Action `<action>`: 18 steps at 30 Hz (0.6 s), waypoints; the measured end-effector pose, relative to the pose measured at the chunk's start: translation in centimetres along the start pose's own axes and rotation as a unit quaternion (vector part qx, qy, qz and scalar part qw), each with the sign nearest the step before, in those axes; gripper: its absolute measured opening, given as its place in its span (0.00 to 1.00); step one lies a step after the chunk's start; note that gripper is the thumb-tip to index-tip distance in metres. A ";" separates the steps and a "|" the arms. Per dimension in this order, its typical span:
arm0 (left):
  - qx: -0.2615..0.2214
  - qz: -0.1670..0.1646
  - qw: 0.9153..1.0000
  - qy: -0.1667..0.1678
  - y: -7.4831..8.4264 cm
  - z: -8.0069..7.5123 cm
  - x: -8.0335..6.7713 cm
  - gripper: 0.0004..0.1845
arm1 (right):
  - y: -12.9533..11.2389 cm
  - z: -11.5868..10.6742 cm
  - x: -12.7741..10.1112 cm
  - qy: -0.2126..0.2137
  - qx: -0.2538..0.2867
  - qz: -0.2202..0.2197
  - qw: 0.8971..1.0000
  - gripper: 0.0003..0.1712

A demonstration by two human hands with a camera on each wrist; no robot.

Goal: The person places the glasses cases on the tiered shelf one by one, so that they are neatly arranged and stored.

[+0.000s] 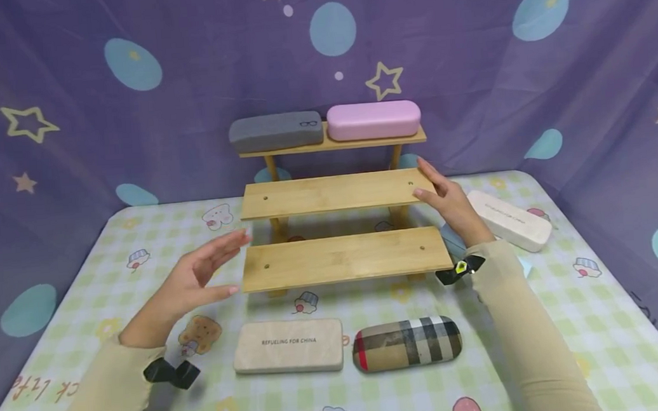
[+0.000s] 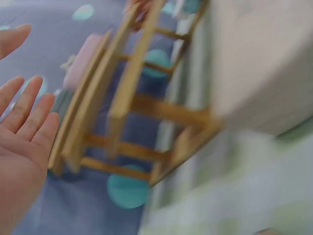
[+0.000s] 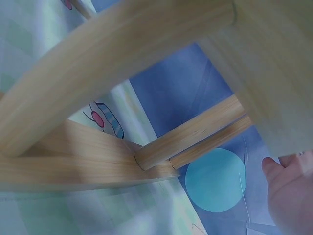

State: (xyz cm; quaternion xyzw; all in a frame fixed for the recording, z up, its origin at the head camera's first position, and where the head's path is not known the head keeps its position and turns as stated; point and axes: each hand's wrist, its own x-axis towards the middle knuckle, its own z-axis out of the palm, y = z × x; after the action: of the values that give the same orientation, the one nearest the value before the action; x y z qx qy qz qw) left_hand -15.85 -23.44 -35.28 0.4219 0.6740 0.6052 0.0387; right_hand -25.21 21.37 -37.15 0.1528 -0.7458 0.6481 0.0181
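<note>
A three-tier light wooden display stand (image 1: 344, 258) stands on the table, its plank shelves rising toward the back. My right hand (image 1: 455, 206) touches the right end of the middle shelf (image 1: 334, 193), with its thumb over the shelf and its fingers extended near the back edge. Held beside the stand's left end, my left hand (image 1: 193, 282) has its fingers straight and thumb spread, with nothing in it. On the top shelf a grey glasses case (image 1: 275, 131) sits left of a glossy pink glasses case (image 1: 373, 121). The middle and bottom shelves carry nothing.
In front of the stand lie a cream glasses case (image 1: 288, 346) with printed lettering and a plaid glasses case (image 1: 407, 344). Another white case (image 1: 510, 219) lies at the right, with a blue item (image 1: 453, 241) partly hidden by my right arm. A purple patterned curtain (image 1: 185, 113) hangs behind.
</note>
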 end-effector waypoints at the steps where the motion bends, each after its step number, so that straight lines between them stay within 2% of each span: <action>1: 0.013 -0.012 1.000 -0.007 0.0 0.5 -0.5 0.39 | 0.0 0.0 0.0 0.000 0.000 -0.001 1.000 0.37; 5: 0.039 -0.073 0.996 -0.035 0.1 2.4 -2.3 0.36 | 0.1 0.1 0.0 0.000 0.000 0.001 1.000 0.37; 9: 0.033 -0.114 0.991 -0.054 -0.3 3.8 -3.6 0.34 | 0.0 -0.1 -0.1 0.002 -0.003 0.005 1.000 0.37; 13: 0.031 -0.154 0.986 -0.055 -1.1 4.6 -4.6 0.32 | 0.0 -0.3 -0.1 0.002 -0.003 0.007 1.000 0.37; 18: 0.045 -0.202 0.978 -0.030 -1.9 5.4 -6.1 0.30 | 0.1 0.0 0.1 -0.003 0.002 0.007 1.000 0.38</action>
State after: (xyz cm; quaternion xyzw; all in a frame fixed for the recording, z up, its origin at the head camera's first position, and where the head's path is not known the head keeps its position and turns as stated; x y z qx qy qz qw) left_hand -9.90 -22.78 -41.13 0.2965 0.7706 0.5407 0.1610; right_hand -25.34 21.41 -37.25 0.1491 -0.7456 0.6494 0.0110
